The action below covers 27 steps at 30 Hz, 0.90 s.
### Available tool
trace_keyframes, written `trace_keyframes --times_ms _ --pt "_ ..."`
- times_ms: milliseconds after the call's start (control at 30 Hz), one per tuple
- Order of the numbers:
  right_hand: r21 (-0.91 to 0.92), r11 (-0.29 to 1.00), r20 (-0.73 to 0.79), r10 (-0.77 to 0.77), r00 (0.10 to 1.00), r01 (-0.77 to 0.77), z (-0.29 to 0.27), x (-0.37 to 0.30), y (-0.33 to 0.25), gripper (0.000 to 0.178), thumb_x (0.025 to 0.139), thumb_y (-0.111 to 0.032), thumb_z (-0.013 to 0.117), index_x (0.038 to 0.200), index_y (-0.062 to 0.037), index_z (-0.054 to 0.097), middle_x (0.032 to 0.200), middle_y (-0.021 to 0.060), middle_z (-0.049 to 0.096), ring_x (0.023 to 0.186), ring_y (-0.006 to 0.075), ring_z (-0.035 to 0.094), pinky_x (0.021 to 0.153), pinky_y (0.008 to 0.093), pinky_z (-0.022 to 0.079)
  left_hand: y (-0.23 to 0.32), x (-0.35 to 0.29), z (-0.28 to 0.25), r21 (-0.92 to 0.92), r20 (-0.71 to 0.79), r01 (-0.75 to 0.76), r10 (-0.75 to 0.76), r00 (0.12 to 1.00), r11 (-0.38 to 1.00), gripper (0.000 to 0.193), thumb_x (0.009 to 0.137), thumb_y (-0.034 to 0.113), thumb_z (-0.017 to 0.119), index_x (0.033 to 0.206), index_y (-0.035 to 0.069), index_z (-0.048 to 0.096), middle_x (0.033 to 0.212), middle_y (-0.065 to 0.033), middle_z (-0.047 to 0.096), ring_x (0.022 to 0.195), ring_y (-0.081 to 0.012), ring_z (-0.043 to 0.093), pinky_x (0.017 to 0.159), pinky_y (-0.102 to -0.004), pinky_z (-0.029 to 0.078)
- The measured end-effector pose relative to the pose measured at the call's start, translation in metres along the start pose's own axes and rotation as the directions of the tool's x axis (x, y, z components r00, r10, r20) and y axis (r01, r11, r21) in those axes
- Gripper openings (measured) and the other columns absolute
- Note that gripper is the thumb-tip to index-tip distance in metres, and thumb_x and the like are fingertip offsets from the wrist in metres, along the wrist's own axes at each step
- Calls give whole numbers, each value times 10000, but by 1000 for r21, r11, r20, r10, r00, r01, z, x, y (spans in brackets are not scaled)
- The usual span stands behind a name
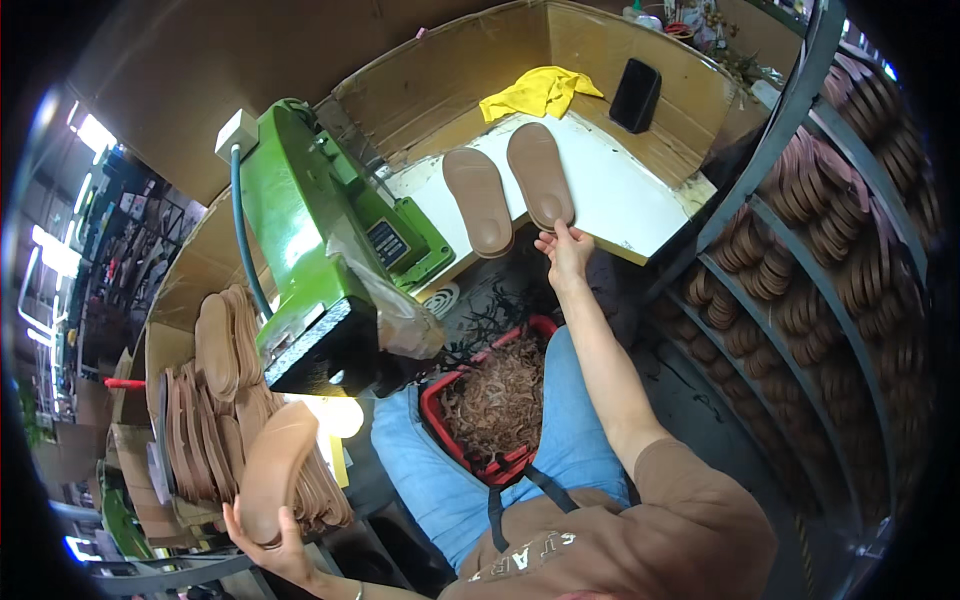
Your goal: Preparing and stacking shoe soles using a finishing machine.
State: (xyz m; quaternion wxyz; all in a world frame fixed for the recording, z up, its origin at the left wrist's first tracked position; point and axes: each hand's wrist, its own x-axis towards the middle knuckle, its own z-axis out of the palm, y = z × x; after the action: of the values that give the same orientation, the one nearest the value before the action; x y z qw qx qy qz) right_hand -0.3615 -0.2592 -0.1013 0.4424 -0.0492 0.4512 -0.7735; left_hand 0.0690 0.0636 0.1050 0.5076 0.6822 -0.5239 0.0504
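My left hand (272, 548) grips one end of a tan shoe insole (277, 462) at the lower left, in front of a stack of similar insoles (205, 440). My right hand (567, 252) reaches to the front edge of the white tabletop (625, 200). Its thumb and fingers pinch the heel end of a brown insole (538, 168) lying there. A second brown insole (477, 200) lies just left of it, its heel end hanging slightly over the edge.
A green machine (300, 215) stands left of the tabletop. Between my knees sits a red bin (432, 415) full of brown shavings. Behind the insoles are a yellow cloth (540, 93) and a black phone (635, 95). A metal rack (780, 225) holding many insoles rises at right.
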Motion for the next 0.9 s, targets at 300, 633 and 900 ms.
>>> trace_keyframes --times_ms 300,633,900 --pt "-588 790 709 607 359 -174 -92 -104 -20 622 757 -99 745 1267 13 409 1105 70 580 995 145 580 833 299 495 24 -68 140 -543 560 392 -29 828 742 930 585 138 828 1346 -34 321 1233 -198 521 1043 -253 570 904 -334 467" --pt "-735 650 551 738 390 -191 -169 -246 -18 454 691 -34 782 1100 24 594 1036 71 645 933 134 601 836 279 485 77 -68 213 -370 852 780 -150 502 505 284 835 142 677 1060 -23 625 944 -49 648 807 -69 569 729 -223 474" --pt "-632 688 518 717 466 -356 -195 -280 -8 513 718 6 725 1184 41 511 1152 127 585 1035 194 568 883 326 465 80 -60 200 -433 656 582 -202 727 688 217 803 73 697 992 -28 668 775 5 626 687 -30 526 608 -167 434"
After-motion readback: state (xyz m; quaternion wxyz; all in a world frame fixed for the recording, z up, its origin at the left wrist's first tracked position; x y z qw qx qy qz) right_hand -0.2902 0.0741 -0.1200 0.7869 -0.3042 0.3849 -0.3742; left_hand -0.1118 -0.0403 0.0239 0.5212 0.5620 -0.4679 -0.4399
